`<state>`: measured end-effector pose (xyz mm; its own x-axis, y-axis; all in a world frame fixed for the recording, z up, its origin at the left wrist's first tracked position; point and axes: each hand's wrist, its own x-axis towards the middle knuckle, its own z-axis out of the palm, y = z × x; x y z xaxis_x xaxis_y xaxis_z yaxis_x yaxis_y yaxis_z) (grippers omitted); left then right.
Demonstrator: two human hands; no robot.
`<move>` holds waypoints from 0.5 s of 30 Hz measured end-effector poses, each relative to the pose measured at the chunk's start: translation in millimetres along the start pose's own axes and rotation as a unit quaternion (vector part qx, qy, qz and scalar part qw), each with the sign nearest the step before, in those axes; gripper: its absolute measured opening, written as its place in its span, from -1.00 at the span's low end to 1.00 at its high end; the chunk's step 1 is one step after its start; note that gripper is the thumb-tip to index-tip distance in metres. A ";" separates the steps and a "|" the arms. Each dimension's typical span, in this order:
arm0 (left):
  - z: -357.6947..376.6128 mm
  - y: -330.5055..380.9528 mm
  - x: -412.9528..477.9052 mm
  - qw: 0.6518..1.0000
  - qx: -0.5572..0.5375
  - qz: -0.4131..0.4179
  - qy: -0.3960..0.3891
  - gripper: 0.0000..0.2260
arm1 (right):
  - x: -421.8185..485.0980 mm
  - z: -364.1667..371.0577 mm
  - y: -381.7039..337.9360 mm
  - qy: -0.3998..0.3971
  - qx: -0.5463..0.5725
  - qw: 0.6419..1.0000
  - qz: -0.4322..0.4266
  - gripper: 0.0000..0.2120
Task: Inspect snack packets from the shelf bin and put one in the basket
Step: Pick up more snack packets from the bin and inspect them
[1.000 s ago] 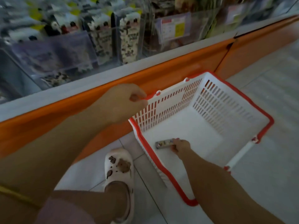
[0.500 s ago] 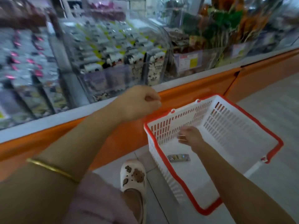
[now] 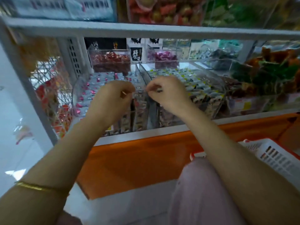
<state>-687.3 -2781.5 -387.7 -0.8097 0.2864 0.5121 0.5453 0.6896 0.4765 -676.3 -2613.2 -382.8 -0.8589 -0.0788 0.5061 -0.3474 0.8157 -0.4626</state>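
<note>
Both my hands are raised over the clear shelf bins. My left hand point(image 3: 112, 98) hovers with curled fingers and nothing in it, above the bin of silver and pink packets point(image 3: 97, 80). My right hand point(image 3: 165, 93) hangs with loosely curled fingers over the bin of black, white and yellow snack packets point(image 3: 199, 83), close to the clear divider point(image 3: 142, 73); I see no packet in its grasp. A corner of the white basket with red rim point(image 3: 276, 153) shows at the lower right, its inside hidden by my right arm.
An orange shelf base point(image 3: 138, 159) runs below the bins. Further clear bins hold red sweets point(image 3: 112, 59), purple sweets point(image 3: 164, 57) and green and orange packs point(image 3: 267, 72). A white shelf rail point(image 3: 146, 32) crosses overhead. White floor lies at the left.
My right hand left the packet in the basket and rose to the shelf bin. My left hand rose too. The view swung up from the basket to the shelf.
</note>
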 end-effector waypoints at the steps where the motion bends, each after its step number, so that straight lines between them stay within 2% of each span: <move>1: -2.6 -5.3 3.4 1.000 0.004 0.001 0.003 -0.78 | 8.3 2.0 -3.0 -0.018 -0.064 0.997 -0.029 -0.88; 3: -5.2 -11.8 10.7 1.000 -0.004 -0.002 0.005 -0.78 | 22.3 6.1 -5.9 -0.061 -0.163 0.982 -0.074 -0.87; 6: -3.8 -19.9 17.5 1.000 -0.012 0.001 0.012 -0.78 | 31.8 15.4 -6.5 -0.114 -0.208 0.967 -0.089 -0.87; 15: -5.0 -29.7 15.2 0.999 -0.034 -0.004 0.024 -0.79 | 26.7 26.5 4.2 -0.112 -0.242 0.954 -0.139 -0.84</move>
<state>-714.7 -2801.0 -390.5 -0.8038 0.2479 0.5409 0.5538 0.6441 0.5277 -710.7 -2627.0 -390.5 -0.8365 -0.4071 0.3669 -0.4061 0.9100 0.0840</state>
